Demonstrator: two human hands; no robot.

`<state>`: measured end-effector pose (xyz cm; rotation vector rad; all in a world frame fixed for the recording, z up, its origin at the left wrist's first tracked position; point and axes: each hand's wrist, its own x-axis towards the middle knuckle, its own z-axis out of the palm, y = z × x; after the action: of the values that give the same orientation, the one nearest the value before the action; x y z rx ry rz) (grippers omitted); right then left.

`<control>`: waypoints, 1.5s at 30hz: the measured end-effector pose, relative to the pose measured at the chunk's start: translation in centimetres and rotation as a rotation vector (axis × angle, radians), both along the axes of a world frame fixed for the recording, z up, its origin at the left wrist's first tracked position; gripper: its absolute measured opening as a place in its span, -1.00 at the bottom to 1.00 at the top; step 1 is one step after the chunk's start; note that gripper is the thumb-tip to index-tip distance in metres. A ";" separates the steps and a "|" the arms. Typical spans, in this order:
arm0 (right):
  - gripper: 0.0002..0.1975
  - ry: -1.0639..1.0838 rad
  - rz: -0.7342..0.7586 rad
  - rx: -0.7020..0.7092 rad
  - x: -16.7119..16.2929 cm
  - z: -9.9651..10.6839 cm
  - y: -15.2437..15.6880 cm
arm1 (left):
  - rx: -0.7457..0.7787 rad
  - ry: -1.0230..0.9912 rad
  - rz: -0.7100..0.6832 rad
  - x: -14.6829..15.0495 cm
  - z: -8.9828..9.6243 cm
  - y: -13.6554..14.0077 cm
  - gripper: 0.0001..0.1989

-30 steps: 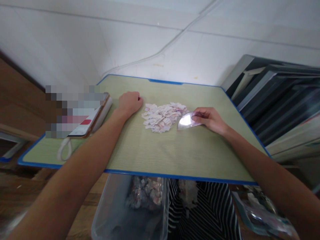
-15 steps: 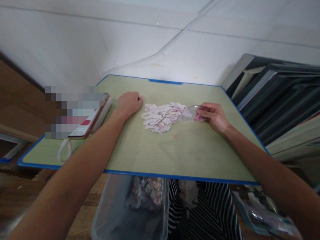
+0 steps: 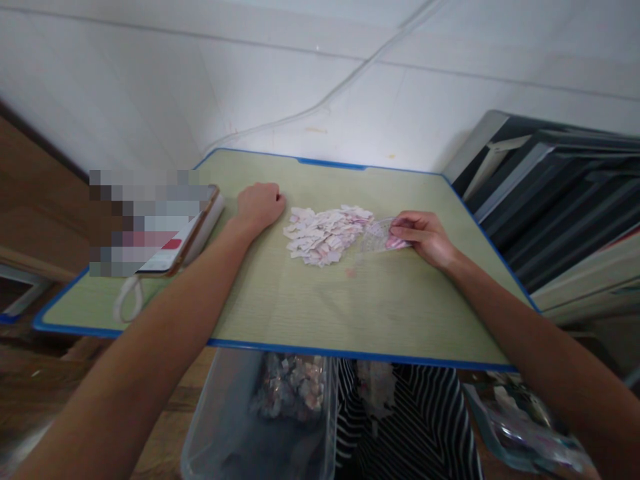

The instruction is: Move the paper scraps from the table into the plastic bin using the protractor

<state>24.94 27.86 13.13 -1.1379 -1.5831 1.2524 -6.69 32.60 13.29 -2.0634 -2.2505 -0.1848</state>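
Clear plastic was pinched in your R hand, nr the paper scraps. Your L hand was curled — pinch done, scraps left heaped on the table.

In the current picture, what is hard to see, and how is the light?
Head view: pixel blocks hide part of the device; the clear plastic piece in the right hand looks faint; light is soft, dimmer around the bin below the tabletop.

head view | from wearer's head | faces forward and down | tabletop near | wall beyond
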 end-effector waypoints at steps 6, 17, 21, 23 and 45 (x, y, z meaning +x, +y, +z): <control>-0.71 -0.098 0.085 0.046 -0.7 1.0 -0.8 | 0.003 0.007 0.000 0.0 -0.1 0.1 -0.51; -0.75 -0.109 0.324 0.079 -3.4 0.2 -3.1 | -0.011 0.029 0.016 0.2 0.2 -0.1 -0.51; -0.81 -0.100 0.413 0.105 -4.8 0.2 -4.6 | -0.020 0.031 0.016 0.3 0.3 -0.1 -0.51; -0.79 -0.129 0.459 0.152 -5.4 0.3 -5.3 | -0.018 0.029 0.008 0.3 0.2 -0.1 -0.50; -0.83 -0.304 0.456 0.532 -7.4 0.0 -8.2 | 0.008 0.011 0.007 0.0 -0.1 0.1 -0.54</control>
<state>17.59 19.64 13.17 -0.6626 -2.3239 0.8541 -6.64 32.66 13.20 -2.0479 -2.2466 -0.1815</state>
